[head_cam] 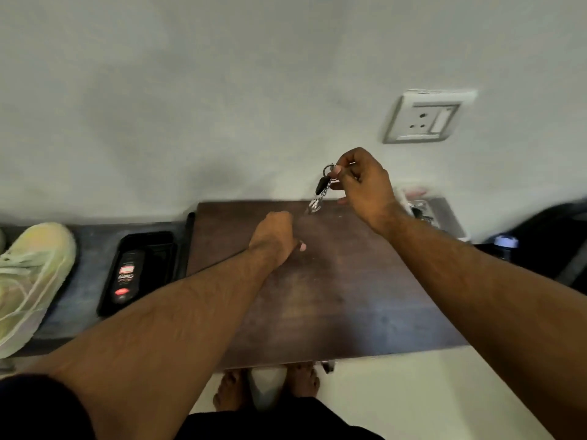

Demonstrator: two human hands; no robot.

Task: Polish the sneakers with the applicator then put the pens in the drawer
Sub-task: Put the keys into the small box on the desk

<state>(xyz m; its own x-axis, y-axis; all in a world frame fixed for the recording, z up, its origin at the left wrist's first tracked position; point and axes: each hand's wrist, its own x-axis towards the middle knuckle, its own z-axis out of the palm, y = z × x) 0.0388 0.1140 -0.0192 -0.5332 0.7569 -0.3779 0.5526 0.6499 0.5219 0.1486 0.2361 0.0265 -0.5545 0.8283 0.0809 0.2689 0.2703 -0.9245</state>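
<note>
Pinching a key ring [321, 188] above the far edge of the dark wooden bench [333, 281], the right hand [365, 182] lets its chain dangle. The left hand [274, 236] hovers curled over the bench, seemingly empty, though blurred. A pale green sneaker [30, 281] lies far left, beside the polish applicator [125, 274] in a black tray [158, 242].

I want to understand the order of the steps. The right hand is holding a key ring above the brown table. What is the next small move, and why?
Probably set the key ring down on the brown table, away from the work. The right hand pinches it in the air, so it cannot take anything else. The polish applicator lies untouched in the black tray beside the sneaker. The left hand looks curled, its contents unclear.
</note>
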